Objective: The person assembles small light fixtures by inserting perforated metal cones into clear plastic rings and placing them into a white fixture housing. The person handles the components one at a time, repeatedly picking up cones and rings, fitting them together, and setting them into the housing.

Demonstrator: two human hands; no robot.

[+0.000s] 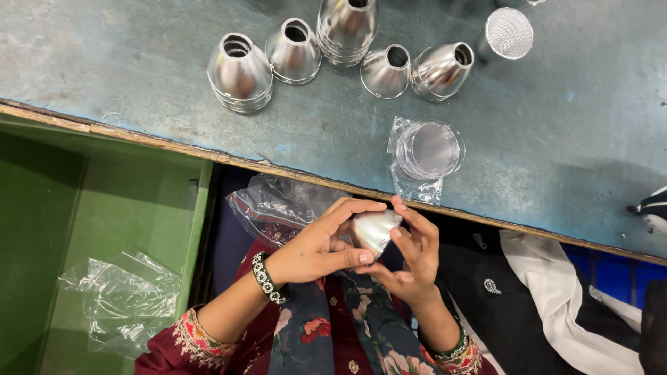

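A shiny silver cone-shaped metal reflector (373, 229) sits between both my hands, just below the table's front edge and above my lap. My left hand (321, 243) curls over it from the left, thumb and fingers pinching its rim. From the right, my right hand (414, 253) holds it with fingers on its side and rim. Both wrists wear beaded bracelets.
Several more silver reflectors (240, 73) stand in a row at the back of the worn blue-grey table (570, 139). A clear bag of round discs (425, 153) lies near the front edge. A mesh-topped piece (508, 32) lies at the back right. A green bin (104, 229) with plastic wrap stands at left.
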